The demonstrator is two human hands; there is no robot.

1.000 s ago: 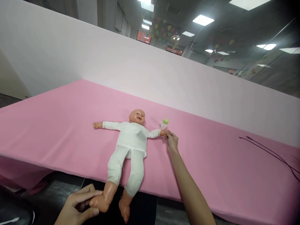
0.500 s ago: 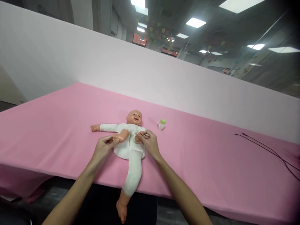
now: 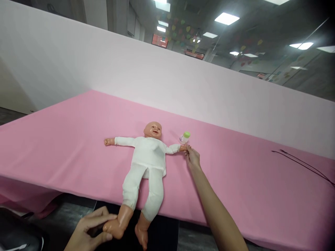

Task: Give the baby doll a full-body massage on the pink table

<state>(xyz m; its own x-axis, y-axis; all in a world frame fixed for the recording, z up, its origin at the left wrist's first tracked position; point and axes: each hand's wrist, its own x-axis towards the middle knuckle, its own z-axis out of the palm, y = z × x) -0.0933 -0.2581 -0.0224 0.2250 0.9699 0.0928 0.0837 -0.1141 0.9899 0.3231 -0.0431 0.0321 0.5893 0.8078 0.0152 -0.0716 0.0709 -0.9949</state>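
A baby doll (image 3: 148, 153) with a white cloth body lies face up, its legs hanging over the table's front edge. My left hand (image 3: 90, 226) grips the doll's foot at the left, thumb below and fingers above. My right hand (image 3: 193, 156) pinches the doll's hand at the right, with that arm stretched out sideways. The doll's other arm lies straight out to the left. Just behind my right hand is a small bottle (image 3: 184, 137) with a green cap.
A pink cloth (image 3: 235, 181) covers the table. Thin black cables (image 3: 303, 164) lie at the right. Behind the table stands a white partition (image 3: 167, 80) with glass above it. A dark chair (image 3: 21, 230) is at the lower left.
My left hand has drawn the doll's bent leg down and straight past the table edge. My right hand has pulled the doll's arm from its chest out to the right.
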